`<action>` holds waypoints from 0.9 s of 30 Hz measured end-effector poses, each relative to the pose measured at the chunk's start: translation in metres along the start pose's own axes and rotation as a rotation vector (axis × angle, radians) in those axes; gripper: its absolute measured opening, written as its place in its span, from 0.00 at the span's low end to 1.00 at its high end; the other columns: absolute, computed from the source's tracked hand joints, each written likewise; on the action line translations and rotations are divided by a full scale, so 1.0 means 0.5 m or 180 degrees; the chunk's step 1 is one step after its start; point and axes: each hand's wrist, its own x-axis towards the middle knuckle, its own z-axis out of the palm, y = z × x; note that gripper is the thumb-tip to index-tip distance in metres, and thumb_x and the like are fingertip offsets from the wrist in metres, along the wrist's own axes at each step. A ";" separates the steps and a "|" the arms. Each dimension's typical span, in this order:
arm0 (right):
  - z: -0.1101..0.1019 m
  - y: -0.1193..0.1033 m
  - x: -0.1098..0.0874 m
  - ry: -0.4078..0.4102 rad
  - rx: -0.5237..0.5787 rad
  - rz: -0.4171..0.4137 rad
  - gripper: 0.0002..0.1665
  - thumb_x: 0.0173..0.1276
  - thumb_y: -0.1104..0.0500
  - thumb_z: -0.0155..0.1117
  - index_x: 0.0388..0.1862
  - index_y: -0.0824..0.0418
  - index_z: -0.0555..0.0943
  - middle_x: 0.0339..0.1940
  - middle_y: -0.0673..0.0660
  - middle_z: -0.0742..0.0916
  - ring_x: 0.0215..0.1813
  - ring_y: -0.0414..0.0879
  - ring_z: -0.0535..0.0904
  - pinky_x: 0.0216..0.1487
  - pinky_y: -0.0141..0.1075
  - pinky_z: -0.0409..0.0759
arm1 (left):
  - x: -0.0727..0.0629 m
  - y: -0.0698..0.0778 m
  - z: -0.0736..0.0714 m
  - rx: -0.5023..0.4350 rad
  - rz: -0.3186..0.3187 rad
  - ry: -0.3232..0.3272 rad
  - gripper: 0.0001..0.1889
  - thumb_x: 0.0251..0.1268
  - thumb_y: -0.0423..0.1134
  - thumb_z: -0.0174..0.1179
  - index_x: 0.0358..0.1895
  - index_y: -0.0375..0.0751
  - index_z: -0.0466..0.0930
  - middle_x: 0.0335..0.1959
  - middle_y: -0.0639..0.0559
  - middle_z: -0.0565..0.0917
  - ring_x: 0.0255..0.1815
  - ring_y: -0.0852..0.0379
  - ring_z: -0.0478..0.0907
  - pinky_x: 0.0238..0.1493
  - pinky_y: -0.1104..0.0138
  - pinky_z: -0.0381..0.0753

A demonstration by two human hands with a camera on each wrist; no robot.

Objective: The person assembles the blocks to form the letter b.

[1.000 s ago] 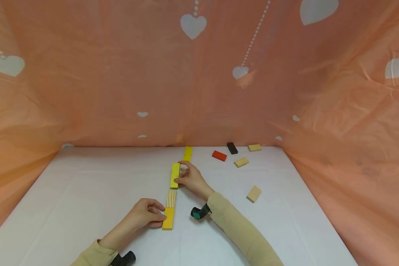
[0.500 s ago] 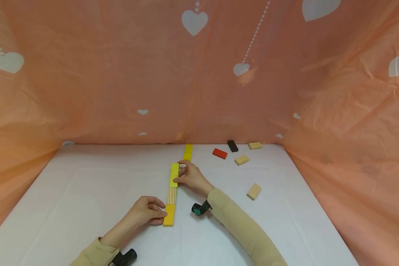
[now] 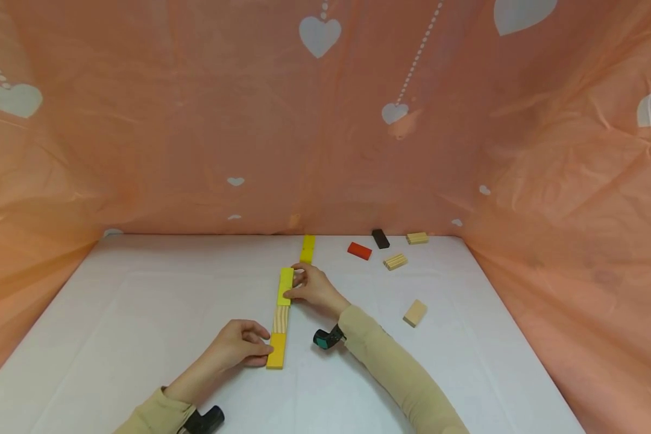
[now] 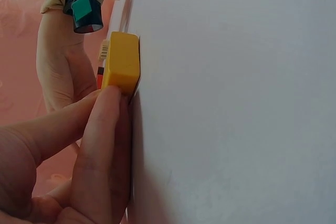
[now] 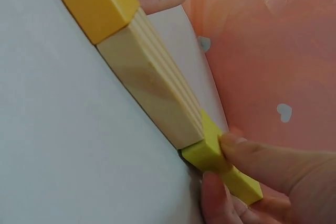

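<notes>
A straight row of blocks lies on the white table. At its near end is an orange-yellow block [image 3: 275,351], then a striped plain wooden block [image 3: 280,319], then a lime-yellow block [image 3: 285,284], end to end. My left hand [image 3: 241,345] rests its fingertips against the left side of the orange-yellow block; the left wrist view shows straight fingers [image 4: 100,140] pressed there. My right hand [image 3: 316,292] grips the lime-yellow block with thumb and fingers. In the right wrist view the striped block [image 5: 152,82] touches both neighbours. A seam-like line crosses the lime-yellow length.
Another lime-yellow strip [image 3: 307,248] lies farther back, past my right fingers. To the right are a red block [image 3: 360,251], a black block [image 3: 380,239], striped blocks [image 3: 395,261] and a plain wooden block [image 3: 415,313]. An orange curtain [image 3: 195,120] hangs behind the table.
A small gap between the striped block and the lime-yellow block has shut up, and these now touch. Both hands stay on their blocks; the whole view has shifted slightly.
</notes>
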 end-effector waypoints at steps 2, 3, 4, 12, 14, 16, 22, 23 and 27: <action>-0.002 0.000 0.002 0.0003 -0.0069 0.0032 0.40 0.53 0.58 0.77 0.63 0.63 0.70 0.37 0.53 0.81 0.32 0.45 0.77 0.34 0.30 0.82 | 0.000 0.001 -0.001 0.0005 0.0001 -0.0005 0.14 0.52 0.24 0.68 0.41 0.24 0.76 0.25 0.45 0.81 0.25 0.54 0.82 0.31 0.63 0.87; -0.002 0.000 0.003 -0.0004 -0.0069 0.0050 0.40 0.53 0.57 0.77 0.63 0.63 0.70 0.37 0.53 0.81 0.32 0.45 0.77 0.34 0.30 0.82 | 0.001 0.000 -0.002 0.0007 0.0001 -0.0004 0.14 0.52 0.24 0.68 0.41 0.24 0.76 0.25 0.46 0.81 0.25 0.54 0.82 0.31 0.63 0.87; -0.003 -0.001 0.004 -0.0014 -0.0059 0.0071 0.40 0.53 0.58 0.78 0.63 0.63 0.70 0.37 0.54 0.81 0.31 0.45 0.77 0.34 0.30 0.82 | 0.000 0.000 -0.002 0.0006 0.0005 -0.0002 0.14 0.51 0.24 0.68 0.41 0.24 0.76 0.25 0.46 0.81 0.25 0.54 0.82 0.31 0.63 0.87; -0.003 -0.004 0.007 -0.0072 0.0053 0.0185 0.37 0.52 0.60 0.78 0.60 0.64 0.72 0.38 0.56 0.79 0.29 0.46 0.79 0.34 0.31 0.84 | -0.003 -0.001 0.000 -0.0012 0.0048 0.0000 0.14 0.51 0.23 0.68 0.41 0.23 0.76 0.24 0.46 0.80 0.25 0.54 0.82 0.31 0.62 0.87; -0.003 -0.005 0.008 -0.0081 0.0103 0.0213 0.37 0.52 0.61 0.78 0.60 0.64 0.72 0.37 0.56 0.79 0.29 0.46 0.79 0.33 0.32 0.84 | -0.004 0.003 0.000 -0.0022 0.0023 -0.0003 0.14 0.51 0.23 0.68 0.41 0.23 0.76 0.24 0.46 0.80 0.25 0.54 0.82 0.30 0.62 0.87; -0.003 -0.004 0.009 -0.0090 0.0129 0.0223 0.37 0.52 0.61 0.78 0.60 0.64 0.72 0.37 0.56 0.79 0.29 0.46 0.79 0.34 0.31 0.84 | -0.005 0.005 -0.001 -0.0035 0.0001 -0.0011 0.14 0.51 0.23 0.68 0.41 0.23 0.76 0.24 0.46 0.80 0.25 0.54 0.82 0.30 0.62 0.87; -0.009 -0.008 0.004 -0.0115 -0.0008 0.0175 0.38 0.53 0.60 0.77 0.61 0.63 0.72 0.38 0.54 0.80 0.32 0.45 0.79 0.36 0.31 0.83 | -0.006 0.009 -0.003 -0.0061 -0.0034 -0.0036 0.15 0.52 0.23 0.68 0.42 0.22 0.75 0.24 0.46 0.80 0.25 0.54 0.82 0.31 0.62 0.87; -0.010 -0.009 0.003 -0.0121 -0.0038 0.0176 0.38 0.53 0.60 0.77 0.61 0.63 0.72 0.38 0.53 0.80 0.33 0.45 0.78 0.37 0.30 0.83 | -0.006 0.010 -0.003 -0.0060 -0.0039 -0.0038 0.15 0.52 0.23 0.68 0.42 0.22 0.75 0.24 0.46 0.80 0.25 0.54 0.82 0.31 0.62 0.87; -0.017 -0.010 0.001 -0.0197 0.0023 0.0180 0.37 0.53 0.60 0.77 0.62 0.61 0.71 0.38 0.53 0.81 0.34 0.46 0.80 0.38 0.32 0.84 | -0.008 0.013 -0.003 -0.0043 -0.0039 -0.0037 0.15 0.52 0.23 0.68 0.42 0.23 0.76 0.24 0.46 0.80 0.25 0.54 0.82 0.31 0.62 0.87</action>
